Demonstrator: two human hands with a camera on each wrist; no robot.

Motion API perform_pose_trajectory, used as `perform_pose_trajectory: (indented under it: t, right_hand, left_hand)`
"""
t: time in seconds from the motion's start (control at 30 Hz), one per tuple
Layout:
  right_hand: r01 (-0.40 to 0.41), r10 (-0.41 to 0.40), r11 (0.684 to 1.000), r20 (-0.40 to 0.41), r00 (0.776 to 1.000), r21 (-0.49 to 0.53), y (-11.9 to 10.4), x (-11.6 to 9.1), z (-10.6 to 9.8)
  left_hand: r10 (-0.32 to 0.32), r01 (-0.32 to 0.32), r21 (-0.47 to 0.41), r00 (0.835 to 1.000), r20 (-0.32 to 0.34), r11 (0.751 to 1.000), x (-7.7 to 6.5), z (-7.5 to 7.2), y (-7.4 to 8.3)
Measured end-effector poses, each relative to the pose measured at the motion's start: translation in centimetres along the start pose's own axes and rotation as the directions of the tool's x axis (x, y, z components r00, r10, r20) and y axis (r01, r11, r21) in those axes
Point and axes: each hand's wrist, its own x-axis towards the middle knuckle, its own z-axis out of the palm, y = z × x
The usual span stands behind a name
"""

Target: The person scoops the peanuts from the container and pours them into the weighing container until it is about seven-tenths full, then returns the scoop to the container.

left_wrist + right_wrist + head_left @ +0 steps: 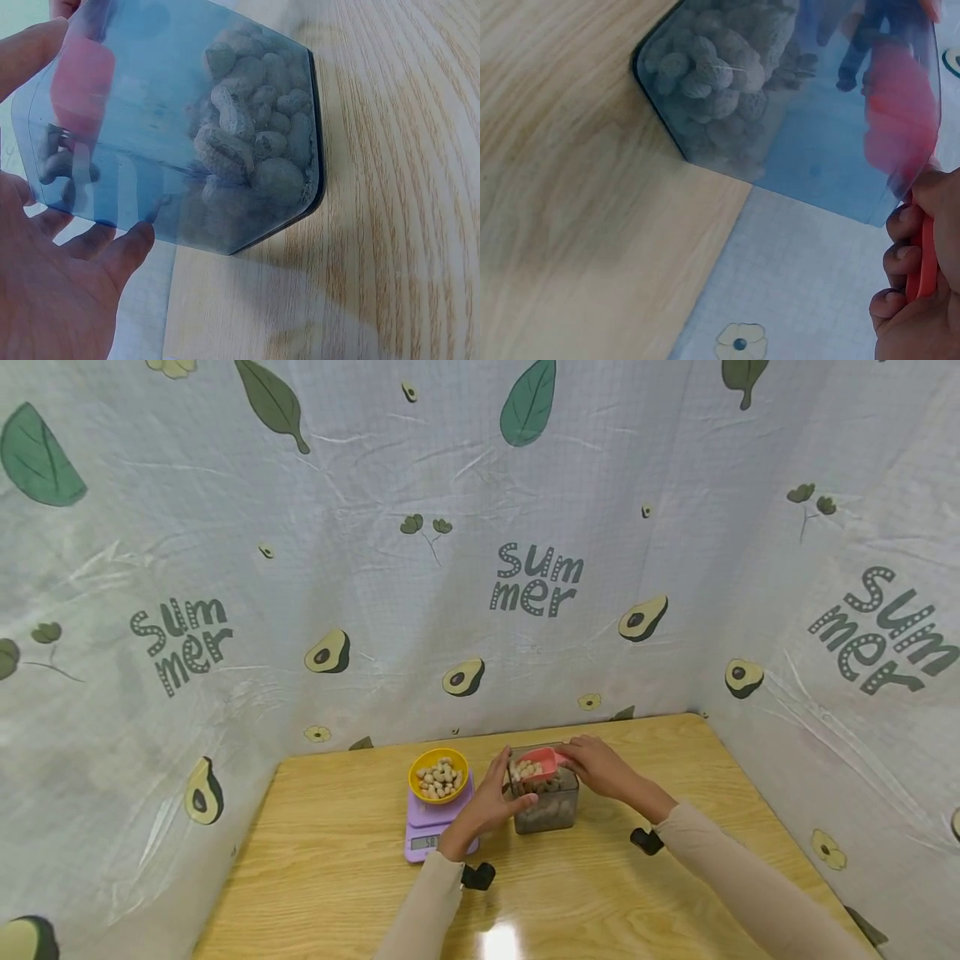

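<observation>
A clear grey plastic container (546,817) stands on the table, part filled with unshelled peanuts (225,142). My left hand (489,802) holds its left side, the thumb near the rim and the fingers spread along the wall. In my right hand (600,766) is the handle of a red scoop (546,762), gripped with curled fingers. Peanuts lie in the scoop, which sits at the container's mouth, inside the rim; its bowl shows through the wall in both wrist views.
Left of the container, a yellow bowl (413,782) of peanuts rests on a purple kitchen scale (422,817). The scale's display is lit and partly hard to read. A printed cloth (390,610) encloses the wooden table (322,843) at the back and sides.
</observation>
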Motion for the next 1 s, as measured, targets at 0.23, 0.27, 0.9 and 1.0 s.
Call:
perform_pose_trajectory:
  t: [0.23, 0.27, 0.9, 1.0]
  right_hand:
    - [-0.039, 0.047, 0.993, -0.069, 0.996, 0.115, 0.2, -0.7, 0.6]
    - [-0.049, 0.059, 0.991, -0.077, 0.995, 0.128, 0.3, -0.8, 0.6]
    - [-0.044, 0.063, 0.99, -0.149, 0.987, 0.131, 0.5, -1.2, -1.4]
    - [-0.014, 0.027, 0.996, -0.156, 0.987, 0.084, 0.4, -0.9, -2.0]
  left_hand:
    - [-0.024, 0.024, -0.024, 1.0, 0.002, 0.999, -0.1, 0.1, 0.1]
    - [-0.024, 0.024, -0.029, 1.0, 0.002, 0.999, 0.0, 0.1, 0.0]
    - [-0.037, 0.036, 0.006, 0.999, 0.019, 0.999, 0.0, -0.3, 0.2]
    - [-0.025, 0.025, 0.02, 1.0, 0.014, 0.999, -0.1, -0.6, 0.5]
